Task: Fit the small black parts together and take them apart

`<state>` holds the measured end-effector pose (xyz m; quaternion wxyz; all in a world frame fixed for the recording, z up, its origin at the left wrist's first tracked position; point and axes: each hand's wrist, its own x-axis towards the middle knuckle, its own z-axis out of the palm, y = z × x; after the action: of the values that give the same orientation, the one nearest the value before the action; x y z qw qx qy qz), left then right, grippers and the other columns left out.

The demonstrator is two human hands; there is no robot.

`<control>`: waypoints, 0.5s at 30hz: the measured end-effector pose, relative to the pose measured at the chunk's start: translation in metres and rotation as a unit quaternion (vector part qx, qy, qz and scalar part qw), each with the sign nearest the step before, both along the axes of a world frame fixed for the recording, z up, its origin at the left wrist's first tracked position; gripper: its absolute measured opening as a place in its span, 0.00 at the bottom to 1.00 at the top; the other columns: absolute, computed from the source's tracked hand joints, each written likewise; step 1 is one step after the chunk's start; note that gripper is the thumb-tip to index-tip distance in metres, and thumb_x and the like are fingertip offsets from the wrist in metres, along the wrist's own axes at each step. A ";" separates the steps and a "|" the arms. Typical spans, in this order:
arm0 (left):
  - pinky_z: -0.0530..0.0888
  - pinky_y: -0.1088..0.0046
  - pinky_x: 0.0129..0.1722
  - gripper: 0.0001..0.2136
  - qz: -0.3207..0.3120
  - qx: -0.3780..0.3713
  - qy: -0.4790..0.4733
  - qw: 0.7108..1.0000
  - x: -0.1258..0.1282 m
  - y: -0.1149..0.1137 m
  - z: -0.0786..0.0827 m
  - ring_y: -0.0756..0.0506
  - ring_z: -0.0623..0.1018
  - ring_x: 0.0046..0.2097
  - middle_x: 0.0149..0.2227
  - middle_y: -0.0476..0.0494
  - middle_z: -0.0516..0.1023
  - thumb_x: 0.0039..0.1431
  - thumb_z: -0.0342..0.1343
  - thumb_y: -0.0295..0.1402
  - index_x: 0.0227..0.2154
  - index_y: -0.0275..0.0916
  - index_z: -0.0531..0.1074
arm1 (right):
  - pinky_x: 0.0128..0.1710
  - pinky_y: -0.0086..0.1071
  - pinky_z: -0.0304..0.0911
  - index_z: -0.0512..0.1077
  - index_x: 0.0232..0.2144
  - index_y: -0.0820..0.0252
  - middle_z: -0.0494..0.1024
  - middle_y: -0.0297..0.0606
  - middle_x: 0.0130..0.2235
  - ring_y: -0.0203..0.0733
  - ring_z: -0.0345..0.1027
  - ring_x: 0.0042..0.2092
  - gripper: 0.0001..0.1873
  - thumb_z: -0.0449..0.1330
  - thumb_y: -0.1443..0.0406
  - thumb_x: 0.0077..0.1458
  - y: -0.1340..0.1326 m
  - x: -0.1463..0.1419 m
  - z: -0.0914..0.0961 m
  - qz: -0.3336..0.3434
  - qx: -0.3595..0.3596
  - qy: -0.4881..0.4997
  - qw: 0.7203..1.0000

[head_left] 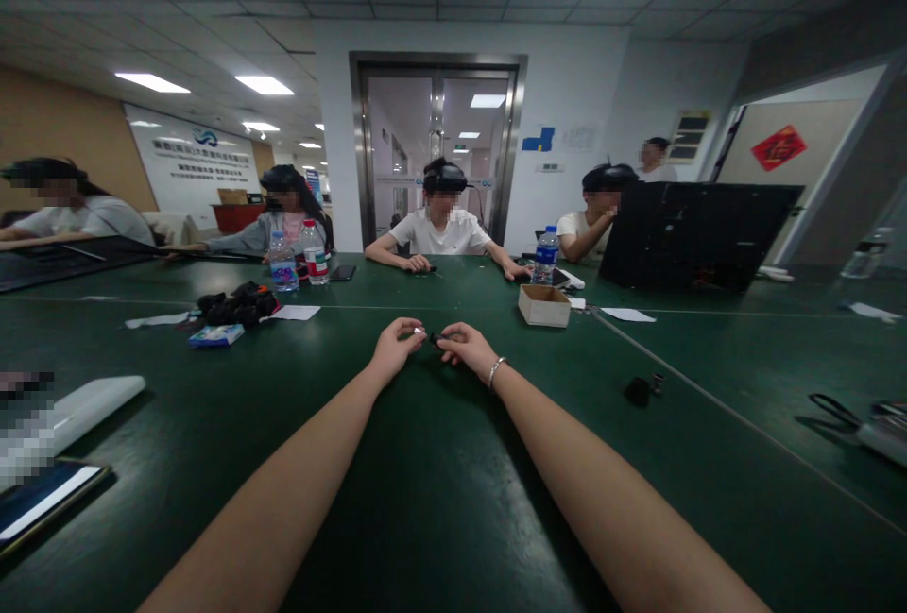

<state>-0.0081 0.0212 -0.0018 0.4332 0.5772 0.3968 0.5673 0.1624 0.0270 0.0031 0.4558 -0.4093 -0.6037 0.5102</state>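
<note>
My left hand [397, 350] is out over the green table [425, 500], thumb and fingers pinched on a small shiny, pale piece [419, 332]. Just to its right, my right hand [469, 350], with a bracelet [497, 371] at the wrist, is closed on a small black piece [434, 339]. Both pieces are too small to name, and I cannot tell whether they touch. The fingertips of the two hands are close together. A small black item [637, 392] lies on the table to the right, beside a small metal-looking item [658, 383].
A small open box [544, 307] and a water bottle [546, 256] stand ahead right, near a large black screen [698, 235]. Black gear [237, 304], two bottles [284, 263] and a phone [49, 504] are on the left. Several people sit around the table, one [443, 230] directly opposite.
</note>
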 end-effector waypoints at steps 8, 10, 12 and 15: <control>0.72 0.69 0.37 0.18 -0.002 -0.024 0.032 0.999 0.001 -0.002 0.003 0.47 0.74 0.37 0.34 0.42 0.74 0.41 0.62 0.39 0.35 0.35 0.69 | 0.18 0.20 0.58 0.64 0.33 0.63 0.73 0.31 0.24 0.29 0.67 0.21 0.14 0.63 0.69 0.43 -0.003 0.000 0.003 0.008 0.003 -0.036 0.999; 0.71 0.69 0.36 0.17 0.008 -0.023 0.033 0.999 0.001 -0.001 0.002 0.47 0.74 0.36 0.33 0.43 0.74 0.41 0.62 0.39 0.34 0.35 0.69 | 0.18 0.20 0.57 0.64 0.33 0.63 0.73 0.31 0.24 0.28 0.67 0.21 0.14 0.63 0.70 0.43 -0.003 -0.001 0.003 0.009 0.005 -0.042 0.999; 0.71 0.70 0.36 0.17 0.013 -0.013 0.037 0.999 0.002 0.000 0.002 0.47 0.74 0.36 0.32 0.43 0.75 0.41 0.62 0.39 0.33 0.35 0.70 | 0.18 0.20 0.57 0.64 0.33 0.63 0.73 0.31 0.24 0.28 0.66 0.21 0.14 0.63 0.70 0.43 -0.003 -0.001 0.003 0.009 0.008 -0.049 0.999; 0.70 0.71 0.35 0.17 0.018 -0.007 0.049 0.999 0.001 0.001 0.001 0.47 0.74 0.34 0.30 0.44 0.75 0.40 0.62 0.40 0.31 0.34 0.70 | 0.17 0.20 0.56 0.64 0.33 0.64 0.73 0.30 0.24 0.28 0.66 0.20 0.14 0.64 0.70 0.42 -0.002 -0.001 0.001 0.008 0.012 -0.051 0.999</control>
<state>-0.0068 0.0224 -0.0007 0.4074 0.5939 0.4315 0.5432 0.1609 0.0247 0.0041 0.4254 -0.4242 -0.6356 0.4849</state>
